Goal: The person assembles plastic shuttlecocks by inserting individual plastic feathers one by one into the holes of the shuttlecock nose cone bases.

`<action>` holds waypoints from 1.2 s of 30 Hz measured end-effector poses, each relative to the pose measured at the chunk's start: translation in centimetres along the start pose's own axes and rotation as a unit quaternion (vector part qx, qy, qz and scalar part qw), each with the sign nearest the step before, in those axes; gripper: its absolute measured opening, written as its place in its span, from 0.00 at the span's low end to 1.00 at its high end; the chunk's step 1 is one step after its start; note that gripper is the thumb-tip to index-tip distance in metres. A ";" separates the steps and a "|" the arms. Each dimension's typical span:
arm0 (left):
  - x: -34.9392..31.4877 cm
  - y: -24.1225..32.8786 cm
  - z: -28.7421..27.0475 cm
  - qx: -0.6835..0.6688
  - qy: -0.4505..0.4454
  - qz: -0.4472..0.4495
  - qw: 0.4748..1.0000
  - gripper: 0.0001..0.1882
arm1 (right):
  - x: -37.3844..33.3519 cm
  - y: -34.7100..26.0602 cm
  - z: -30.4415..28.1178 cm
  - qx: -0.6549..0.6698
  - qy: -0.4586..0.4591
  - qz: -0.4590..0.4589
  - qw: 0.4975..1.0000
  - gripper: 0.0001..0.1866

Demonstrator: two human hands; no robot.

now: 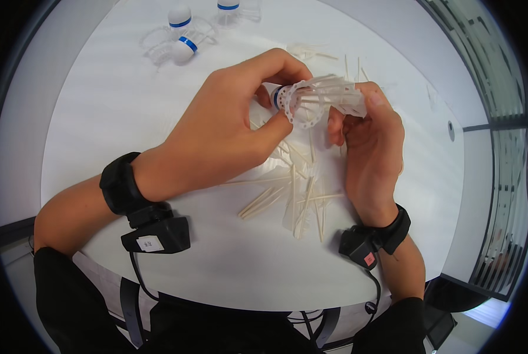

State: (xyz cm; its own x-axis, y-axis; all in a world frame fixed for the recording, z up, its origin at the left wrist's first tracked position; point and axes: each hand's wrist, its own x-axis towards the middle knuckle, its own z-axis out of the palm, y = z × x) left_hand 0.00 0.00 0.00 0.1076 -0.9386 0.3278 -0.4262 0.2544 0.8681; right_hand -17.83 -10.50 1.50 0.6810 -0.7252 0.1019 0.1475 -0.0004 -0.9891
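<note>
Between my two hands a shuttlecock (304,105) lies on its side, with a blue band round its head, a clear ring dotted with holes and pale feathers fanning out to the right. My left hand (214,121) is closed round the head end, thumb below and fingers above; the head is partly hidden by the fingers. At the feather end, my right hand (374,138) pinches the tips between thumb and fingers. Below them on the white table (228,259) lie loose feathers (302,203) with pale stems, some crossing each other.
At the far left stand or lie a shuttlecock (180,16) and another shuttlecock (184,50), both with white heads, blue bands and clear skirts. A third shuttlecock (228,6) is cut by the top edge. More feathers (311,52) lie beyond my hands. Cables (140,277) hang from my wrist devices.
</note>
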 end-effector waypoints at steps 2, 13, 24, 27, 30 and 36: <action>0.2 0.6 -0.4 -0.018 0.010 -0.019 1.000 0.16 | 0.3 -0.5 0.2 -0.015 -0.001 -0.008 1.000 0.16; -0.1 -0.2 0.5 -0.060 0.050 -0.025 0.997 0.15 | -0.5 -0.4 0.2 -0.022 0.013 -0.009 1.000 0.15; 0.7 -0.8 0.5 -0.076 0.074 0.005 0.994 0.15 | 0.1 0.0 0.0 -0.052 0.018 -0.037 0.998 0.17; 1.0 -0.4 0.2 -0.065 0.063 -0.026 0.996 0.15 | 0.3 0.1 -0.1 -0.040 0.016 -0.036 0.998 0.17; 0.6 -0.7 0.6 -0.073 0.067 -0.013 0.995 0.15 | 0.0 0.2 -0.2 -0.050 0.009 -0.029 0.998 0.17; 0.6 -0.8 0.5 -0.084 0.075 -0.010 0.994 0.15 | 0.2 0.3 0.0 -0.057 0.009 -0.036 0.998 0.17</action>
State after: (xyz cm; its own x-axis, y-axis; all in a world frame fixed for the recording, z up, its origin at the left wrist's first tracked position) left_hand 0.00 -0.89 -0.71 0.2534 -0.9017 0.3503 -0.2686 0.2823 0.9210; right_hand -17.62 -10.61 1.27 0.6593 -0.7321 0.1713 0.1116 -0.1299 -0.9852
